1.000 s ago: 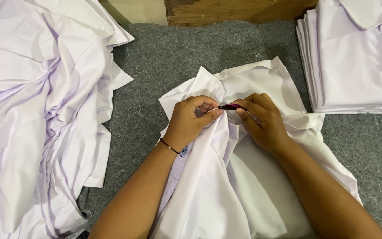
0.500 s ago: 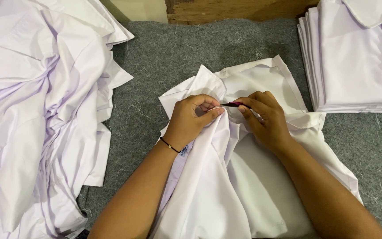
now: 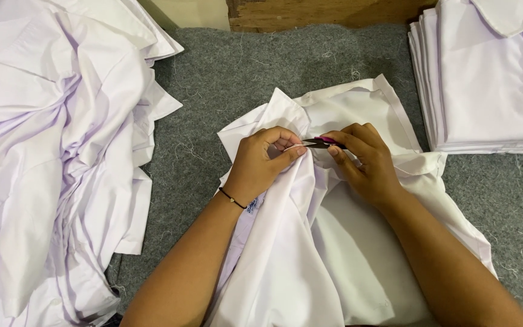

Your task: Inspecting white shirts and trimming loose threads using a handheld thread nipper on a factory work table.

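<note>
A white shirt [image 3: 346, 242] lies crumpled on the grey felt worktop [image 3: 261, 66], near the middle and running toward the near edge. The left hand [image 3: 261, 163] pinches a fold of the shirt by the collar, its grip closed on the cloth between thumb and fingers. A thin dark band sits on that wrist. The right hand [image 3: 364, 163] is just beside it, nearly touching, its grip closed around small snips [image 3: 321, 143] with a purple handle; the dark tip points left toward the pinched fold. Both forearms rest over the shirt.

A small label with blue print [image 3: 253, 208] peeks out from under the left wrist; it is too small to make out further.

To the left, a loose pile of white shirts [image 3: 55, 157] spreads across the worktop from far to near. At the far right stands a neat stack of folded white shirts [image 3: 485, 79], collar up, well apart from the hands. Loose thread ends dot the felt. A wooden board [image 3: 328, 11] runs along the far edge.
</note>
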